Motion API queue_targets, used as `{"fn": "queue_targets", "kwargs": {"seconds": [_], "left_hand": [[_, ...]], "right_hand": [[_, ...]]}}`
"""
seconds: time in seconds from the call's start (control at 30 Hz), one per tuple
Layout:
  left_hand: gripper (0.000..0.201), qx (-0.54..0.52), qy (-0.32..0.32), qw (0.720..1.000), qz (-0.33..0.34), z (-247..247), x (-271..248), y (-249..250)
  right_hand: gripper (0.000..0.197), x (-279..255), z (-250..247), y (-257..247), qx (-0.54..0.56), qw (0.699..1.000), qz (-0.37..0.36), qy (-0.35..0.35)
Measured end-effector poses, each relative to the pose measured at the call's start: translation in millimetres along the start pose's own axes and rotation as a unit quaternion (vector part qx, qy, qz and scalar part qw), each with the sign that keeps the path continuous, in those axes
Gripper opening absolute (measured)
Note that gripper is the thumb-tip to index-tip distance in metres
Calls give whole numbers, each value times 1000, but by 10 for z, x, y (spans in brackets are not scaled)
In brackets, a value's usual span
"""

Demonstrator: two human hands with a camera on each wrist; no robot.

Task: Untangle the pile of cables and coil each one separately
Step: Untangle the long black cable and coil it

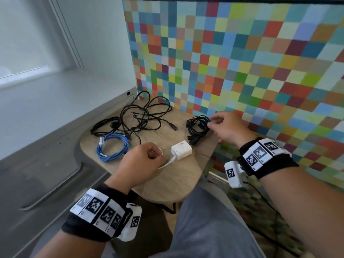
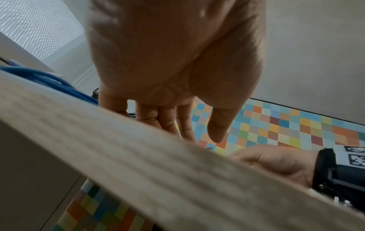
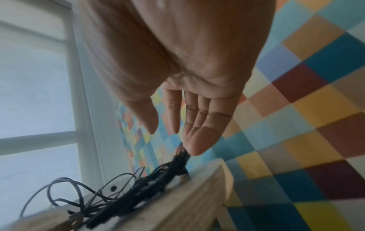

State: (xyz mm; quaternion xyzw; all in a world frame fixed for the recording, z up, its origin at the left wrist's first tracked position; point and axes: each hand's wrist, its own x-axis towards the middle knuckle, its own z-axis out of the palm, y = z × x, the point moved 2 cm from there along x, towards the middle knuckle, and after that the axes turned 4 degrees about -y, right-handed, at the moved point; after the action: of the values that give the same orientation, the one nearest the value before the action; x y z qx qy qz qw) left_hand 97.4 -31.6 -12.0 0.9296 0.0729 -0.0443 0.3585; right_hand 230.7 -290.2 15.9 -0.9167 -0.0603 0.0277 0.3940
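On the small wooden table [image 1: 176, 179] lies a tangle of black cables [image 1: 137, 116], with a coiled blue cable [image 1: 113, 148] in front of it. My left hand [image 1: 154, 155] is curled round the thin white cable [image 1: 163, 164] of a white adapter [image 1: 181, 150]. In the left wrist view the table edge [image 2: 138, 156] hides the fingertips of the left hand [image 2: 197, 136]. My right hand [image 1: 210, 122] reaches to a bundled black cable [image 1: 198, 125] at the table's right. Its straight fingers [image 3: 195, 143] touch the bundle [image 3: 177, 162]; thumb and index are apart with nothing between them.
A wall of coloured squares [image 1: 242, 62] stands right behind and beside the table. A white sill and window [image 1: 37, 71] run along the left. My grey-trousered leg [image 1: 204, 229] is under the table's near edge.
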Motion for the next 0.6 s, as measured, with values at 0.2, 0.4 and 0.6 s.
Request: {"fn": "queue_targets", "kwargs": {"seconds": [0.2,0.4,0.6], "left_hand": [[12,11,-11,1000,14,-101,-41,70],[9,78,80,993,35,-565,51,245],[55,103,172,979,-31,-1053,499,-18]], "right_hand": [[24,-196,-14,-435,-5,995,-98,-7],[23,-425,218,-928,0,984,-175,-39],[26,-616,406,-1081,-29,972,-184,-145]]}}
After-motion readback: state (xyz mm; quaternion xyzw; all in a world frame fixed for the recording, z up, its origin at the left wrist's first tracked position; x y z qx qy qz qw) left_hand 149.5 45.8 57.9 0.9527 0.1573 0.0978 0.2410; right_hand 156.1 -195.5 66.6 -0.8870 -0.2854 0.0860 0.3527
